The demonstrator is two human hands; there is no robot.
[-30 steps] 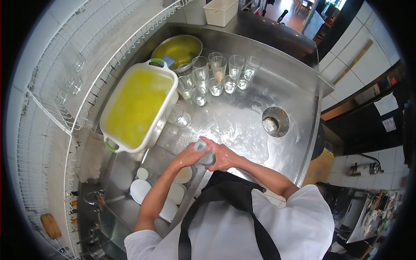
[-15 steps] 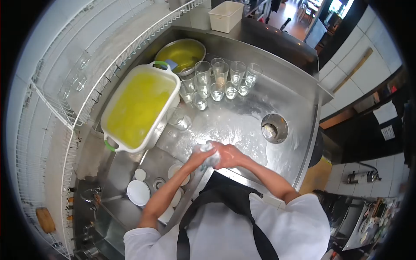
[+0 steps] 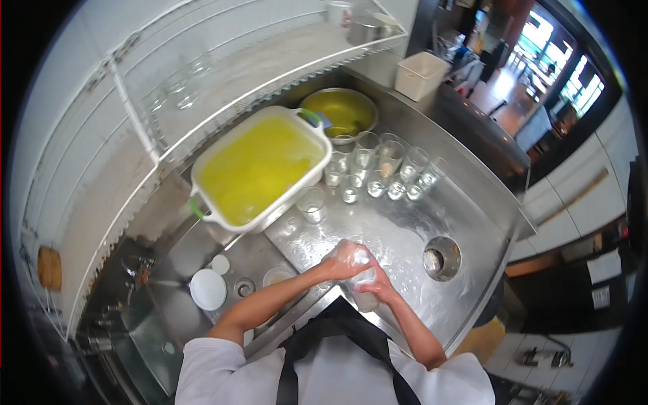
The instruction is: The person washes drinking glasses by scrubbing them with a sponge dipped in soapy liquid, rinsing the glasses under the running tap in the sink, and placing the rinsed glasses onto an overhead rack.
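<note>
Head view: we are seeing 2 bare hands meeting over the near edge of the steel counter point(image 3: 472, 226), just in front of a black apron point(image 3: 334, 327). The right hand point(image 3: 382, 285) is holding a glass point(image 3: 365, 301), its fingers bending closely around the side. The left hand point(image 3: 346, 260) is covering the far end, its fingers curling over the glass amid white foam point(image 3: 362, 258); we are not able to tell whether they are also holding a sponge. The glass is tilting, its lower end pointing towards the apron.

Beyond the hands, 1 lone glass point(image 3: 311, 205) is standing beside the white tub point(image 3: 326, 150), which is holding yellow-green liquid. Farther back, a group of glasses point(image 3: 376, 183) is standing close together, tall ones behind short ones, near a steel bowl point(image 3: 351, 98). To the right, a round hole point(image 3: 442, 258) is opening in the wet counter. To the left, a plate point(image 3: 208, 289) and a small dish point(image 3: 220, 264) are lying close together in the sink point(image 3: 256, 255).
</note>
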